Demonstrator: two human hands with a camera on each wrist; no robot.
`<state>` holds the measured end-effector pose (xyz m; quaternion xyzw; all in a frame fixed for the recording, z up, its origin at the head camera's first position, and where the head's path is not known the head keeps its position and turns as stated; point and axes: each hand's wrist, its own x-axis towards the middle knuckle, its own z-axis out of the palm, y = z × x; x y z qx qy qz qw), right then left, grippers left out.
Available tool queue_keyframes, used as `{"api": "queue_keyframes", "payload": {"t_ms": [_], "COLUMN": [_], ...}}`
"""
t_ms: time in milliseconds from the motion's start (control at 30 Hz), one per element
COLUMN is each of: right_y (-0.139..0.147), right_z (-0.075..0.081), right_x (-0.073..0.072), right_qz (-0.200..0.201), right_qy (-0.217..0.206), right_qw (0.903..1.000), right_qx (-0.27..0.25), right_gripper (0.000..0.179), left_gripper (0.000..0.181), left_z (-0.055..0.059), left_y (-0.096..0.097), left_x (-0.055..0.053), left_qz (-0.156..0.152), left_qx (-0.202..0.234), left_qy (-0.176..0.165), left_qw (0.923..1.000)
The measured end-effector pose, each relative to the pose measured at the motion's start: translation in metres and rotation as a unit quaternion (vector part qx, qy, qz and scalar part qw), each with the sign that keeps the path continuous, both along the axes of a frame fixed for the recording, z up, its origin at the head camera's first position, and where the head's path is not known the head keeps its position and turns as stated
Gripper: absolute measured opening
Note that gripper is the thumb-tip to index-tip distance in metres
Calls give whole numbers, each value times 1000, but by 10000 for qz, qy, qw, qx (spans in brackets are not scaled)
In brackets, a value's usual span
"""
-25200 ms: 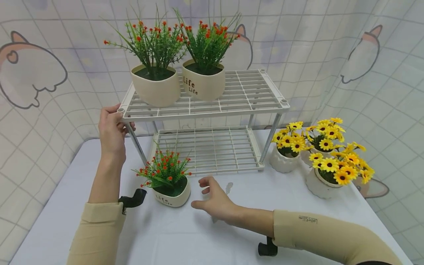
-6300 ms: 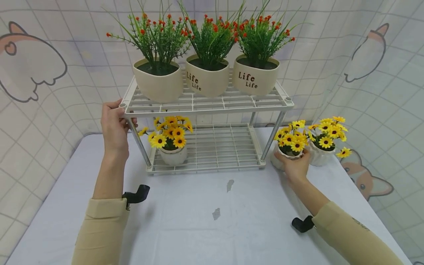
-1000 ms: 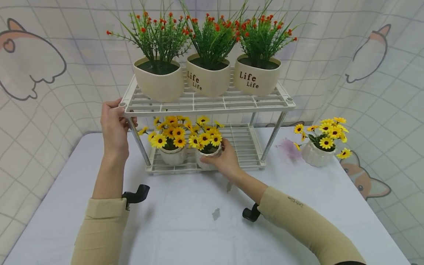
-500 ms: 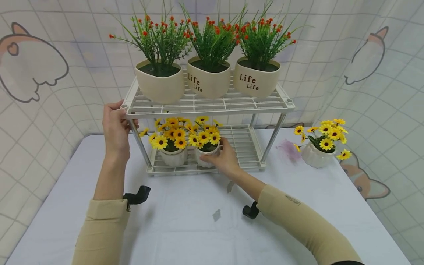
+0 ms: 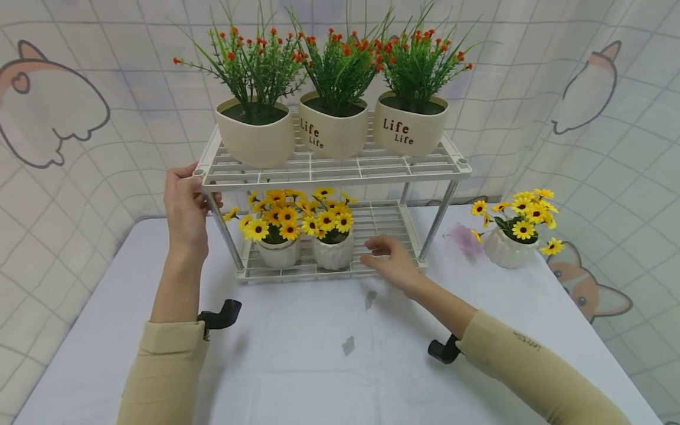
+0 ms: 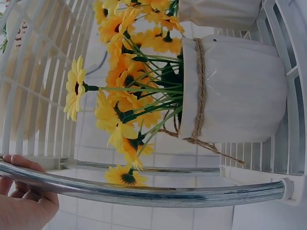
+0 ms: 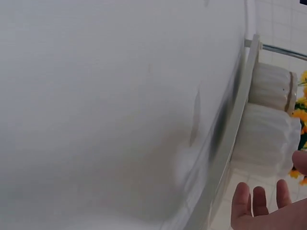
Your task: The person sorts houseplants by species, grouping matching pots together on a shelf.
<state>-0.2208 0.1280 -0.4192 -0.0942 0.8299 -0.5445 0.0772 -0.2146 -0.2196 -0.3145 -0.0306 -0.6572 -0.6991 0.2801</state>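
Observation:
My left hand (image 5: 186, 218) grips the front left corner of a white two-tier wire rack (image 5: 336, 177); in the left wrist view its fingers (image 6: 33, 189) curl round the metal post (image 6: 158, 192). On the lower tier, at the left, stand two white pots of yellow flowers, one bound with twine (image 6: 240, 91) and one ribbed pot (image 5: 334, 254) beside it. My right hand (image 5: 395, 264) is just right of the ribbed pot, apart from it, fingers loosely bent and holding nothing. In the right wrist view its fingers (image 7: 259, 201) are spread near that pot (image 7: 264, 139).
Three cream pots of red-flowered plants (image 5: 337, 133) line the upper tier. Another white pot of yellow flowers (image 5: 507, 249) stands on the white-covered table (image 5: 297, 366), right of the rack. A patterned curtain (image 5: 504, 106) hangs behind.
My right hand has let go of the ribbed pot and drawn back to the right. Earlier it carried that pot from the table onto the lower tier. My left hand keeps its hold.

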Motion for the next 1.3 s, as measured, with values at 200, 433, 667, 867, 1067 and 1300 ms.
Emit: {"api": "queue_keyframes", "payload": {"t_ms": [200, 433, 667, 867, 1067, 1300], "right_y": [36, 63, 84, 105, 127, 146], "right_z": [7, 3, 3, 6, 7, 3], "right_x": [13, 27, 37, 35, 28, 23], "right_qz": [-9, 59, -241, -1003, -1967, -3157], "right_qy": [-26, -159, -250, -416, -601, -921], "right_qw": [10000, 9995, 9984, 9925, 9765, 9387], "right_qx": [48, -268, -442, -557, -649, -1035], "right_gripper": [34, 33, 31, 39, 43, 55], "left_gripper": [29, 28, 28, 29, 28, 28], "left_z": [0, 0, -1, 0, 0, 0], "left_y": [0, 1, 2, 2, 2, 2], "left_x": [0, 1, 0, 1, 1, 1], "left_qz": [6, 18, 54, 78, 86, 47], "left_qx": [-19, -26, -50, -60, -26, -37], "left_qy": [27, -11, -31, -51, -42, -22], "left_qw": [10000, 10000, 10000, 9999, 10000, 10000]}}
